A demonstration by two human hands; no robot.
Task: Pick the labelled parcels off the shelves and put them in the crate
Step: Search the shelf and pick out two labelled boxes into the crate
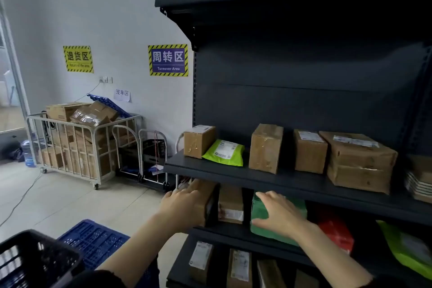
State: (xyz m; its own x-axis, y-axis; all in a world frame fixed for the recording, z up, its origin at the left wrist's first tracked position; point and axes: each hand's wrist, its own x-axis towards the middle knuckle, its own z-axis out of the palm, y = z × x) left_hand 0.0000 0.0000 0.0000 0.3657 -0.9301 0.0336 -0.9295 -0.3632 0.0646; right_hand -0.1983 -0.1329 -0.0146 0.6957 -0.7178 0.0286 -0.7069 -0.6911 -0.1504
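- Head view: a dark metal shelving unit point(304, 65) fills the right side, with parcels on three of its levels.
- A wire cage trolley point(79, 124) piled with cardboard boxes stands by the far wall, well apart from the shelves.
- The black mesh crate point(35, 257) sits at the lower left, just beside a blue pallet point(93, 241) on the floor and near the person's left elbow.
- A row of brown labelled boxes point(357, 159) and a lime mailer point(224, 153) stands on the upper stocked shelf, untouched.
- Both bare forearms reach up and forward from the bottom edge to the shelf below that one.
- A green parcel point(266, 234) stands on that middle shelf; the right hand point(280, 213) lies spread on its front, fingers straight along the top edge and thumb splayed low.
- A brown box point(207, 196) sits at the shelf's left end; the left hand point(182, 203) rests flat against its outer side, fingers extended, not curled round it.
- A smaller labelled box point(230, 206) stands between the two hands.
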